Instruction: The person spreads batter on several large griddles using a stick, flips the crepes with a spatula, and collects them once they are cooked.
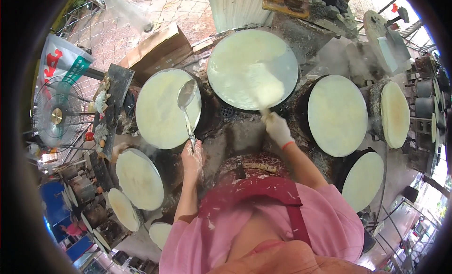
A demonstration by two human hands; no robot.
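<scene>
My left hand (pixel 192 161), bare and smeared with batter, grips the handle of a metal ladle (pixel 186 94). The ladle's bowl is over a round griddle (pixel 159 145) spread with a pale sheet of batter (pixel 157 108). A white glove covers my right hand (pixel 278 129), which holds the short handle of a spreader (pixel 264 110). Motion blur hides the spreader's far end, over the near right part of the middle griddle (pixel 285 67). Pale batter (pixel 243 48) coats most of that griddle; a greyer patch shows at its right.
More round griddles with pale sheets stand on the right (pixel 337 115), lower right (pixel 363 182) and lower left (pixel 139 178). A browned sheet (pixel 395 115) lies farther right. On the left are a fan (pixel 56 115) and a dark board (pixel 114 108); a cardboard box (pixel 159 57) sits behind.
</scene>
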